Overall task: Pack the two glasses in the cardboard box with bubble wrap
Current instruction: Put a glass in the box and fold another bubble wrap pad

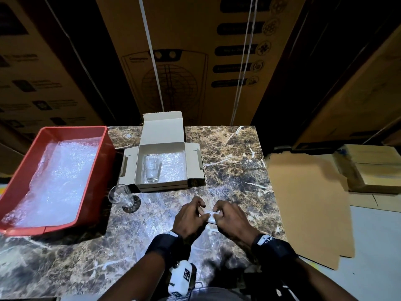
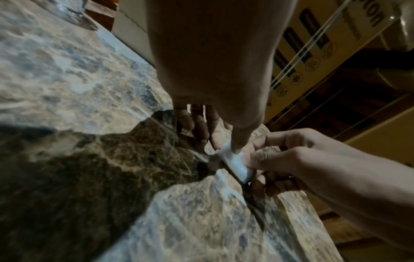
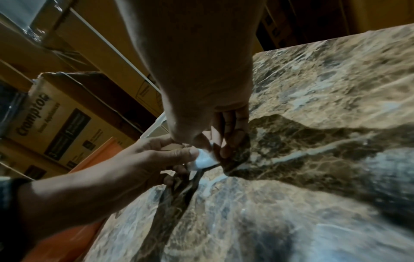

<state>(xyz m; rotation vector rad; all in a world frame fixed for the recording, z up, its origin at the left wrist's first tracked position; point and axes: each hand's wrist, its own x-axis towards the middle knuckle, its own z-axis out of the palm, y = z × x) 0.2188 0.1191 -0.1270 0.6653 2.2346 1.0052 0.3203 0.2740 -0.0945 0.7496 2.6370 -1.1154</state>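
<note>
Small white piece (image 1: 211, 216) pinched between left hand (image 1: 189, 217) and right hand (image 1: 230, 218) above marble table (image 1: 227, 161); one glass (image 1: 152, 168) laid on bubble wrap (image 1: 173, 166) inside open cardboard box (image 1: 161, 129); second glass (image 1: 121, 195) left beside box, near red tray (image 1: 95, 181)

dim scene, overhead glare on marble, blurred, distorted edges

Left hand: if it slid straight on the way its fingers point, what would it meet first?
Probably the right hand: the left hand points rightward across the brown marbled tabletop, and both pinch the same small folded piece of white bubble wrap between them. Depth is hard to judge.
</note>
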